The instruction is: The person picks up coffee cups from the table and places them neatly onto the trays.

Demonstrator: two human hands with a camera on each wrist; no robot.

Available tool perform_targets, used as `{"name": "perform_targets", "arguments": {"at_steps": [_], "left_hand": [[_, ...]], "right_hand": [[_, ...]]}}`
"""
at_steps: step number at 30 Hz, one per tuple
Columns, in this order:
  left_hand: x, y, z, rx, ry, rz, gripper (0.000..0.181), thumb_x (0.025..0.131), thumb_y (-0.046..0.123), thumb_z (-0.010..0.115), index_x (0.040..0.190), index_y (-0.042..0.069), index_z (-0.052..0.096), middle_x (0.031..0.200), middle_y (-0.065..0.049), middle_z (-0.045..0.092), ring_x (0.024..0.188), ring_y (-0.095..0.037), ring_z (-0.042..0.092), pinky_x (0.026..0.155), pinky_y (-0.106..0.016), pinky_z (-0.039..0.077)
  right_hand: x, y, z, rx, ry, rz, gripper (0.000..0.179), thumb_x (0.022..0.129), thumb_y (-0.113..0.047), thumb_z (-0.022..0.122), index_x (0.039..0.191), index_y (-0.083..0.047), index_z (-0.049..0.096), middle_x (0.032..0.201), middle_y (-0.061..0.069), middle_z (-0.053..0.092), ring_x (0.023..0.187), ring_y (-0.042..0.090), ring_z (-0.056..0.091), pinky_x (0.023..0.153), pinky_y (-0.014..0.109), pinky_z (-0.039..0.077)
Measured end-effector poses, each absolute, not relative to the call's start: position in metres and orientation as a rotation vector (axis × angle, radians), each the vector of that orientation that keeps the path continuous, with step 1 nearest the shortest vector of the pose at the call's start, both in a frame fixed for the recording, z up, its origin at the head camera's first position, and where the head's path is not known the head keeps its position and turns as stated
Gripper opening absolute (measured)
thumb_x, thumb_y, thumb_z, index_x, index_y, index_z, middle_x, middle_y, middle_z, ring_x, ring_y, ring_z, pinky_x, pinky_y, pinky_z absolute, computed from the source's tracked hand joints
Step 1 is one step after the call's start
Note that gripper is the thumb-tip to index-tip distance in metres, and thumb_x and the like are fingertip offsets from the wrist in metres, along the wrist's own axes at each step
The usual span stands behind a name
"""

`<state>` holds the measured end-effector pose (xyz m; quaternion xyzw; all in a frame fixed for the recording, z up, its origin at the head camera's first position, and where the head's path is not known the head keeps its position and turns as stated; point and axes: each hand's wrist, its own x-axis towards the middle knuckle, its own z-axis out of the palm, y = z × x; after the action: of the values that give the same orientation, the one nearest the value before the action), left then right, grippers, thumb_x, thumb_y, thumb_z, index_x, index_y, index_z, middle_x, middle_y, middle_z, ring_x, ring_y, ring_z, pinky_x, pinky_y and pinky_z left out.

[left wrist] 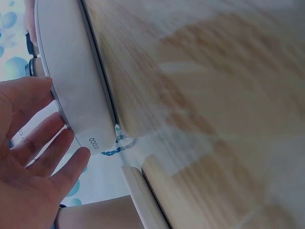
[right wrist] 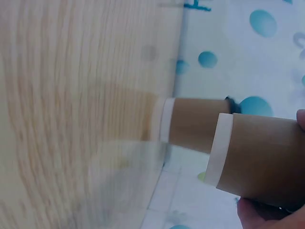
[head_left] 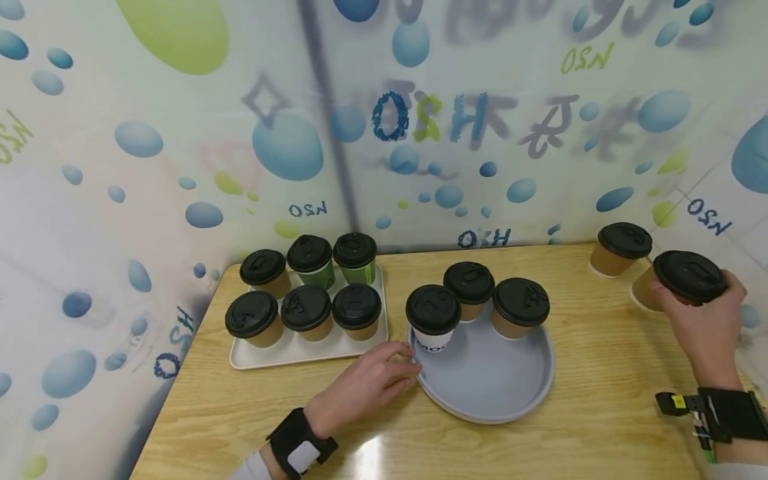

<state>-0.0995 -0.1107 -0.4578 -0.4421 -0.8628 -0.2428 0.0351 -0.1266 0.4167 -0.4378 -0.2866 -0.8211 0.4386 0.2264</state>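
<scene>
At the far right, my right hand (head_left: 711, 327) grips a brown paper cup with a black lid (head_left: 690, 275). The right wrist view shows the base of this held cup (right wrist: 267, 157) raised off the wooden table. Just behind stands another lidded brown cup (head_left: 613, 260). My left hand (head_left: 369, 380) touches the left rim of a round grey tray (head_left: 492, 383) with its fingers extended; the left wrist view shows fingertips against the tray's side (left wrist: 71, 71). Toward the back of that tray are a white cup (head_left: 433, 340) and two brown cups, all with black lids.
Left of the round tray lies a white rectangular tray (head_left: 264, 360) bearing several black-lidded cups, two of them green (head_left: 318, 276) at the back. A patterned curtain-like backdrop (head_left: 420, 167) rises directly behind the wooden table (head_left: 600, 413).
</scene>
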Motion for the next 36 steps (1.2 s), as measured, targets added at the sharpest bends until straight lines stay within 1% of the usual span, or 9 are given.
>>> {"name": "perform_targets", "arguments": {"at_steps": [3,7,10,13,18,22,24,32,36], "left_hand": [[-0.1,-0.11,-0.457,-1.351,-2.656,-0.741,0.022,0.098,0.015,0.074,0.119,0.014,0.078,0.127,-0.002,0.063,0.118,-0.013,0.06,0.102,-0.024,0.051],[-0.1,-0.109,-0.456,-1.347,-2.664,-0.752,0.022,0.098,0.014,0.074,0.119,0.014,0.078,0.128,-0.002,0.063,0.118,-0.013,0.06,0.101,-0.023,0.051],[-0.1,-0.109,-0.456,-1.347,-2.667,-0.752,0.022,0.098,0.014,0.074,0.12,0.014,0.078,0.128,-0.003,0.063,0.119,-0.013,0.06,0.102,-0.023,0.051],[-0.1,-0.109,-0.456,-1.347,-2.665,-0.744,0.022,0.098,0.015,0.074,0.12,0.013,0.078,0.128,-0.003,0.063,0.119,-0.013,0.06,0.102,-0.024,0.051],[-0.099,-0.11,-0.457,-1.351,-2.662,-0.736,0.022,0.097,0.014,0.075,0.118,0.013,0.079,0.127,-0.003,0.064,0.117,-0.014,0.061,0.101,-0.025,0.052],[-0.099,-0.11,-0.457,-1.35,-2.667,-0.74,0.022,0.097,0.013,0.075,0.119,0.013,0.079,0.127,-0.003,0.064,0.117,-0.014,0.061,0.102,-0.024,0.051],[-0.099,-0.11,-0.456,-1.348,-2.671,-0.745,0.022,0.097,0.013,0.074,0.119,0.013,0.079,0.127,-0.002,0.064,0.117,-0.013,0.061,0.102,-0.024,0.051],[-0.099,-0.111,-0.458,-1.345,-2.665,-0.746,0.022,0.097,0.013,0.075,0.119,0.013,0.079,0.126,-0.003,0.064,0.117,-0.015,0.062,0.102,-0.026,0.052],[-0.099,-0.111,-0.458,-1.344,-2.664,-0.746,0.022,0.097,0.013,0.075,0.118,0.013,0.079,0.126,-0.003,0.063,0.116,-0.014,0.061,0.101,-0.026,0.053]], "right_hand": [[-0.123,0.41,-0.433,-0.784,-2.277,1.219,0.096,0.094,-0.035,0.07,0.165,-0.024,0.005,0.169,0.009,0.019,0.15,0.031,0.032,0.122,0.033,0.029],[-0.118,0.403,-0.429,-0.758,-2.304,1.21,0.096,0.095,-0.035,0.07,0.165,-0.022,0.006,0.169,0.01,0.019,0.152,0.03,0.029,0.124,0.036,0.026],[-0.111,0.397,-0.427,-0.736,-2.32,1.204,0.095,0.095,-0.035,0.07,0.164,-0.022,0.007,0.169,0.011,0.02,0.151,0.031,0.03,0.124,0.035,0.025],[-0.103,0.389,-0.427,-0.696,-2.344,1.211,0.095,0.095,-0.035,0.071,0.164,-0.021,0.007,0.168,0.015,0.02,0.15,0.03,0.032,0.121,0.029,0.027],[-0.089,0.375,-0.426,-0.595,-2.371,1.262,0.096,0.096,-0.032,0.071,0.165,-0.019,0.005,0.167,0.021,0.019,0.147,0.02,0.034,0.116,0.02,0.029],[-0.081,0.367,-0.423,-0.483,-2.363,1.293,0.095,0.097,-0.026,0.073,0.165,-0.018,0.007,0.165,0.021,0.02,0.14,0.008,0.039,0.101,0.003,0.031],[-0.079,0.363,-0.422,-0.427,-2.347,1.319,0.094,0.097,-0.021,0.073,0.164,-0.017,0.008,0.164,0.021,0.021,0.135,0.001,0.041,0.094,-0.002,0.032],[-0.071,0.35,-0.415,-0.335,-2.348,1.28,0.091,0.093,-0.016,0.077,0.163,-0.015,0.019,0.153,0.024,0.034,0.12,-0.005,0.045,0.086,-0.002,0.034],[-0.068,0.345,-0.412,-0.277,-2.351,1.286,0.089,0.091,-0.013,0.079,0.162,-0.016,0.024,0.146,0.017,0.04,0.114,-0.006,0.046,0.083,0.0,0.036]]}}
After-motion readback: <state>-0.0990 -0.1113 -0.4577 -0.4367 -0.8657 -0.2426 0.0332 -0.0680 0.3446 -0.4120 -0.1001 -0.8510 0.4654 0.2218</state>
